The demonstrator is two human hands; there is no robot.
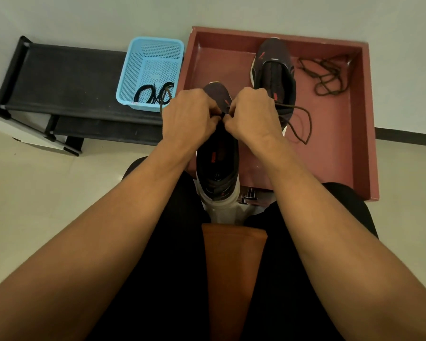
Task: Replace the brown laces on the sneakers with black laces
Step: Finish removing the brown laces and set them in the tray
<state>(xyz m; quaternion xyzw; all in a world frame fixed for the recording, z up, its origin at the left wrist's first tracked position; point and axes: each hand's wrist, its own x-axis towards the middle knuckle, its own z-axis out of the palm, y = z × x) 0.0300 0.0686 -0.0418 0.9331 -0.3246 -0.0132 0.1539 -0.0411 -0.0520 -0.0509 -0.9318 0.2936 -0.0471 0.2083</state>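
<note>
Brown lace (pixel 303 119) loops out from the right hand (pixel 252 113), whose curled fingers pinch it at the eyelets of the near sneaker (pixel 217 166). The left hand (pixel 191 116) is curled too and pinches at the same spot. That sneaker is held over the lap, toe pointing away. A second sneaker (pixel 273 67) stands in the red tray (pixel 364 119), near a loose lace (pixel 327 75). Black laces (pixel 154 93) lie in the blue basket (pixel 133 70) on the bench (pixel 71 77).

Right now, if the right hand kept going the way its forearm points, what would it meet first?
The left hand, most likely. The right hand angles inward at it over the dark sneaker, and their fingers nearly touch where they pinch the brown lace. Beyond is the sneaker's toe, but depth is unclear.
</note>
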